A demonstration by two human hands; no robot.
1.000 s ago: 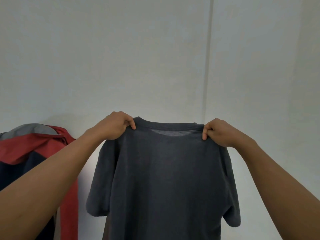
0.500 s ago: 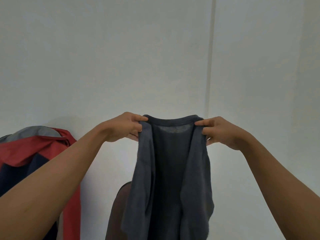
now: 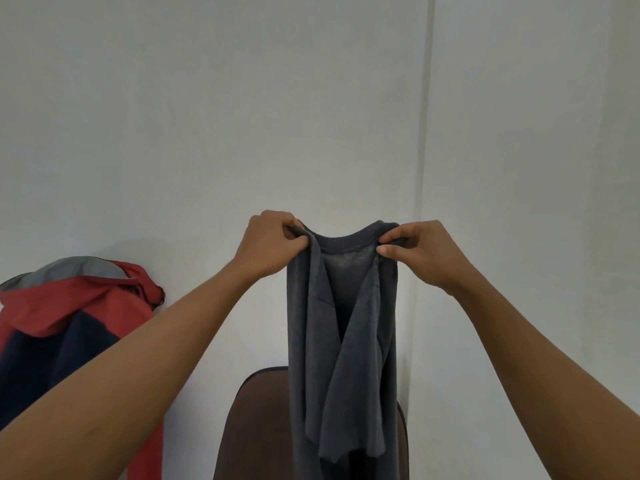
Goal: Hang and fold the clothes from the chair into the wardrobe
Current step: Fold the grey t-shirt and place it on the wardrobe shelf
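Grey knit cloth is pinched at the collar by both hands: the left hand (image 3: 268,245) has thumb and fingers closed on the fold at the left side of the neckline, and the right hand (image 3: 420,252) is closed the same way on the right side, thumb tip pressed against the ribbed edge. Between the two grips the neckline of the dark grey T-shirt (image 3: 343,327) sags in a shallow curve, so the cloth sits right at the fingertips, touching them, with neither hand nearer than the other. From there the shirt hangs straight down, its long axis vertical, both sides and sleeves folded inward over the middle so it forms a narrow column. Its lower part drops in front of the back of the brown chair (image 3: 252,427) and runs out of view. Well apart to the left, a red and navy jacket (image 3: 65,323) hangs against the white wall (image 3: 207,116). No wardrobe is in view.
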